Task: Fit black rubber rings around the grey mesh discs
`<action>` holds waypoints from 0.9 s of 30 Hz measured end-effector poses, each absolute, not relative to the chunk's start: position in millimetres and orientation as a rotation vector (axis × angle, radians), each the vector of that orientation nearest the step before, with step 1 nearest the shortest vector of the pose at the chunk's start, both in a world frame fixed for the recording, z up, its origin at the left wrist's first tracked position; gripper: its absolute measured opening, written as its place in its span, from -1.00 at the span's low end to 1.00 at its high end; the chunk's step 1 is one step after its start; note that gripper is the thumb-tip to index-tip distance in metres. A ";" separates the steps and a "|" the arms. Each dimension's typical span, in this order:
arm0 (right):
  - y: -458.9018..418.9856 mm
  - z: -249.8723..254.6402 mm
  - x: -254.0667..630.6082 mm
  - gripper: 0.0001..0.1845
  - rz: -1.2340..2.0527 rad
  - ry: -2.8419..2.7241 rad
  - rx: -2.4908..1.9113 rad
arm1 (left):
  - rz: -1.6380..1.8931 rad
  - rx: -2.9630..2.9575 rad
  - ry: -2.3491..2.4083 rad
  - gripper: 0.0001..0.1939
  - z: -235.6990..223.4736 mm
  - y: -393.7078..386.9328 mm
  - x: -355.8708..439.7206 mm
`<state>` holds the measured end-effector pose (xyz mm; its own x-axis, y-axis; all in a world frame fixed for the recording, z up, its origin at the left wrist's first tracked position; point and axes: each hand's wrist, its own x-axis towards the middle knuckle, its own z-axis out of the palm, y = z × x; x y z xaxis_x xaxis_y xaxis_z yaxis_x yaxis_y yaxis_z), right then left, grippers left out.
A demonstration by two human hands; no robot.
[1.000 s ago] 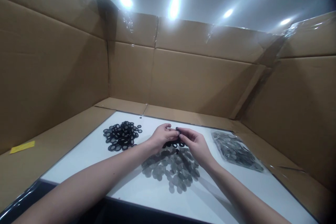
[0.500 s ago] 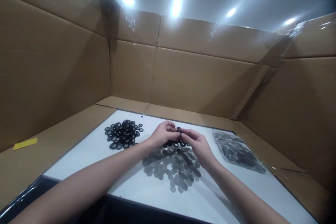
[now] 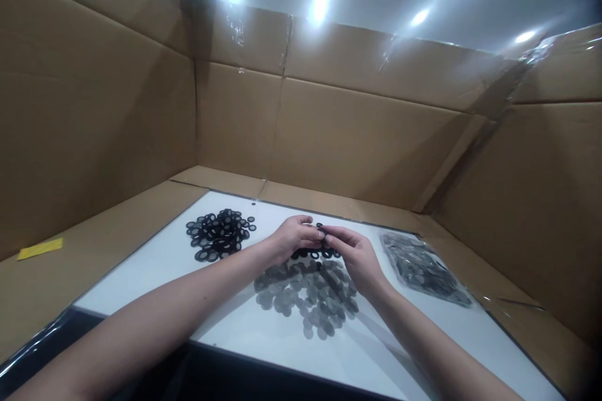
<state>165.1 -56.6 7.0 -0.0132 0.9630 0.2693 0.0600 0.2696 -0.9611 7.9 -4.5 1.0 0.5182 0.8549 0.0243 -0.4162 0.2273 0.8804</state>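
Head view: your left hand and right hand pinch a small black piece near the desk's far edge. Filled rings heaped by the left edge look done; black rings, loose grey discs and a bag by the right edge seem left.

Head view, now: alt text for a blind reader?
The left hand and right hand meet at the fingertips, pinching a small dark piece above a white table. Nearer the viewer lie loose gray discs; black-rimmed discs are heaped at left, a filled clear bag lies at right, cardboard walls behind.
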 end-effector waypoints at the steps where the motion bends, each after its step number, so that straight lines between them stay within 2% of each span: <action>1: -56.6 6.8 164.8 -0.62 0.986 -1.360 -1.049 | 0.920 0.989 0.526 -0.48 1.6 -4.3 7.5; 27: -58.4 8.9 163.7 -0.68 0.964 -1.354 -1.038 | 0.897 1.021 0.544 -0.36 3.7 -7.1 7.7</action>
